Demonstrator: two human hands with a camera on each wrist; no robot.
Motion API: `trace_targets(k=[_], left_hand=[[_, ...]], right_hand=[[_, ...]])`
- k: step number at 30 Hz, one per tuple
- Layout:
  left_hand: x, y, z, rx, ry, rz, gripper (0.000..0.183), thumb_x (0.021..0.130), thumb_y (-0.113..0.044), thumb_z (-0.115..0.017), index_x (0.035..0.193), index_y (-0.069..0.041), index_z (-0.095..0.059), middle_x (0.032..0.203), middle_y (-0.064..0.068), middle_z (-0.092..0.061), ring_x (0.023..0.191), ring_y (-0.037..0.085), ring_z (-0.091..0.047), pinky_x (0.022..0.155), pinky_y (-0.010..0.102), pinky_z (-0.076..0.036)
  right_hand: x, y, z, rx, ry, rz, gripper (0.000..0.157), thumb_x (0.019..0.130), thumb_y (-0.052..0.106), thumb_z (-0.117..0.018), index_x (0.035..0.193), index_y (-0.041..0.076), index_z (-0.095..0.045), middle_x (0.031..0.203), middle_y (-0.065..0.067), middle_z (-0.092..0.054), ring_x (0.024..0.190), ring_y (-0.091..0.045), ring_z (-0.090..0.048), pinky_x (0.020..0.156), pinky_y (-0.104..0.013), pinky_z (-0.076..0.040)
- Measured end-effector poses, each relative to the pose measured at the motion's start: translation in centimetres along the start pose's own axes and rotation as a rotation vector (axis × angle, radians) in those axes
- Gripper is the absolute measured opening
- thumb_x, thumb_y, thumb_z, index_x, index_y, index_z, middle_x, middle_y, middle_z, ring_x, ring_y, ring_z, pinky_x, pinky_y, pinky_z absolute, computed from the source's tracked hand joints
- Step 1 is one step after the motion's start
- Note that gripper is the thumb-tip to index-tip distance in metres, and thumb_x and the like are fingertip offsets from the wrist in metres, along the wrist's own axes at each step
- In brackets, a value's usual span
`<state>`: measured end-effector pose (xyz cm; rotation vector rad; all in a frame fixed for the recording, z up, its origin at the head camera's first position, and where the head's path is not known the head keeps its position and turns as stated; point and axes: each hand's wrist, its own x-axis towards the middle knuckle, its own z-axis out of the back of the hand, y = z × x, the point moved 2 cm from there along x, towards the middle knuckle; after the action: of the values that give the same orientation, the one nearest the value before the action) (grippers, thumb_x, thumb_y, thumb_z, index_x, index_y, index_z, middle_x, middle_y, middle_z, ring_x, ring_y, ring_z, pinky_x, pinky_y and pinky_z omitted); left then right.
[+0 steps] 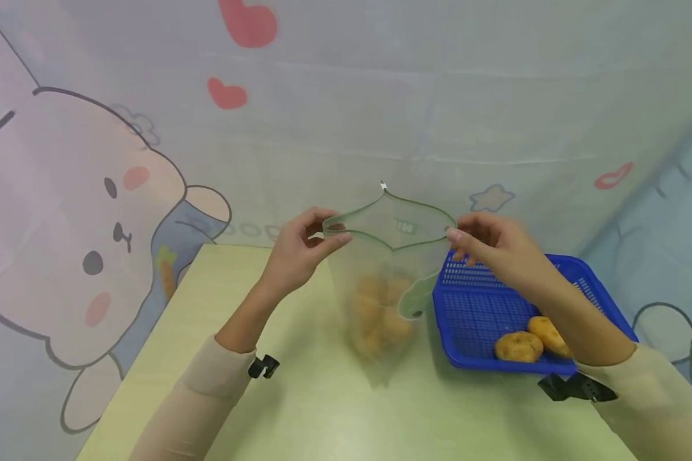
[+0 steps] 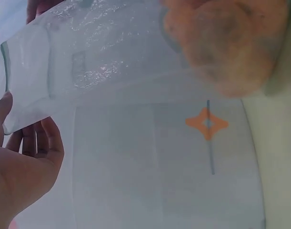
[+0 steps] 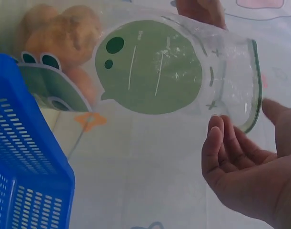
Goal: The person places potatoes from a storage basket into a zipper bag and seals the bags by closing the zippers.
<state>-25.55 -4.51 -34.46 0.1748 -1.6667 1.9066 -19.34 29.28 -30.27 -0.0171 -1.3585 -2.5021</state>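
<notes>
A clear zip bag (image 1: 375,269) with a green-edged mouth stands upright, its opening spread wide, a white slider at the far corner. Several potatoes (image 1: 380,314) lie in its lower part. My left hand (image 1: 300,250) pinches the left corner of the mouth, thumb at the near side. At the opposite corner, my right hand (image 1: 498,246) holds the rim between thumb and fingers. The right wrist view shows a big green printed patch (image 3: 150,67) on the bag, with potatoes (image 3: 64,38) behind the film near its bottom.
Right of the bag, a blue plastic basket (image 1: 446,333) stands on the pale yellow-green table (image 1: 323,422). Two potatoes (image 1: 519,347) show in it, partly under my right forearm. A cloth backdrop (image 1: 346,115) with cartoon prints hangs behind the table.
</notes>
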Motion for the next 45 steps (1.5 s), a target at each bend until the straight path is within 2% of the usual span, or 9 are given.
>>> trace_targets(k=[4, 11, 21, 24, 27, 30, 35, 40, 45], left_hand=[[1.6, -1.1, 0.6, 0.085, 0.036, -0.023, 0.029, 0.098, -0.013, -0.079, 0.125, -0.005, -0.070, 0.110, 0.005, -0.070, 0.105, 0.017, -0.070, 0.081, 0.031, -0.059], [3.6, -3.3, 0.2, 0.205, 0.141, -0.053, 0.027, 0.097, -0.021, -0.081, 0.120, -0.012, -0.073, 0.106, 0.000, -0.072, 0.093, 0.017, -0.068, 0.082, 0.040, -0.061], [2.4, -2.2, -7.3, 0.312, 0.209, -0.124, 0.042, 0.096, -0.028, -0.083, 0.132, -0.010, -0.070, 0.115, -0.001, -0.064, 0.106, 0.014, -0.058, 0.089, 0.026, -0.057], [2.1, -2.4, -8.6, 0.321, 0.206, -0.135, 0.041, 0.095, -0.026, -0.084, 0.131, -0.011, -0.070, 0.114, -0.001, -0.063, 0.106, 0.013, -0.058, 0.088, 0.022, -0.055], [1.9, -2.5, -9.1, 0.308, 0.189, -0.124, 0.038, 0.095, -0.023, -0.084, 0.129, -0.011, -0.071, 0.113, -0.002, -0.064, 0.105, 0.013, -0.058, 0.088, 0.021, -0.055], [1.8, -2.4, -9.3, 0.286, 0.181, -0.116, 0.037, 0.095, -0.022, -0.083, 0.128, -0.010, -0.072, 0.113, -0.001, -0.065, 0.107, 0.014, -0.059, 0.090, 0.021, -0.055], [1.7, -2.1, -10.0, 0.262, 0.178, -0.117, 0.037, 0.095, -0.022, -0.083, 0.129, -0.009, -0.071, 0.117, 0.001, -0.065, 0.111, 0.016, -0.061, 0.093, 0.021, -0.055], [1.6, -2.2, -10.4, 0.251, 0.194, -0.098, 0.038, 0.096, -0.022, -0.082, 0.130, -0.009, -0.070, 0.118, 0.001, -0.064, 0.113, 0.016, -0.059, 0.094, 0.022, -0.054], [1.6, -2.0, -10.8, 0.229, 0.197, -0.102, 0.038, 0.095, -0.022, -0.083, 0.129, -0.010, -0.071, 0.116, 0.000, -0.064, 0.112, 0.015, -0.059, 0.093, 0.024, -0.055]], right_hand=[[0.8, -0.3, -0.3, 0.063, 0.004, -0.076, 0.046, 0.109, 0.048, -0.057, 0.127, 0.006, -0.065, 0.106, -0.015, -0.071, 0.097, -0.034, -0.070, 0.078, -0.036, -0.063], [0.8, -2.4, -1.3, 0.176, 0.076, -0.185, 0.035, 0.110, 0.032, -0.061, 0.117, -0.003, -0.066, 0.102, -0.018, -0.072, 0.094, -0.034, -0.069, 0.078, -0.039, -0.063], [-2.7, -7.4, -1.1, 0.116, 0.099, -0.254, 0.031, 0.111, 0.029, -0.060, 0.118, -0.001, -0.064, 0.100, -0.013, -0.073, 0.092, -0.027, -0.072, 0.078, -0.038, -0.062], [-3.7, -8.8, -0.9, 0.140, 0.084, -0.241, 0.037, 0.111, 0.034, -0.060, 0.122, -0.001, -0.064, 0.103, -0.015, -0.073, 0.094, -0.029, -0.072, 0.079, -0.038, -0.062], [-4.8, -10.2, -0.1, 0.071, 0.069, -0.183, 0.037, 0.112, 0.035, -0.057, 0.125, 0.001, -0.064, 0.108, -0.015, -0.072, 0.095, -0.027, -0.071, 0.078, -0.036, -0.062], [-5.9, -11.9, 1.2, -0.123, 0.039, -0.109, 0.031, 0.112, 0.031, -0.058, 0.126, 0.004, -0.066, 0.110, -0.012, -0.073, 0.092, -0.015, -0.070, 0.077, -0.031, -0.060], [-7.3, -15.3, 2.9, -0.401, 0.049, -0.023, 0.033, 0.102, 0.025, -0.075, 0.126, 0.003, -0.070, 0.114, -0.009, -0.074, 0.098, -0.019, -0.069, 0.080, -0.031, -0.060], [-8.5, -17.9, 2.8, -0.470, 0.121, 0.029, 0.048, 0.091, 0.026, -0.087, 0.124, -0.005, -0.070, 0.118, -0.017, -0.073, 0.102, -0.033, -0.070, 0.085, -0.051, -0.062], [-9.5, -19.4, 1.8, -0.494, 0.185, 0.026, 0.058, 0.088, 0.034, -0.090, 0.124, -0.006, -0.069, 0.119, -0.016, -0.074, 0.108, -0.037, -0.070, 0.090, -0.055, -0.059]])
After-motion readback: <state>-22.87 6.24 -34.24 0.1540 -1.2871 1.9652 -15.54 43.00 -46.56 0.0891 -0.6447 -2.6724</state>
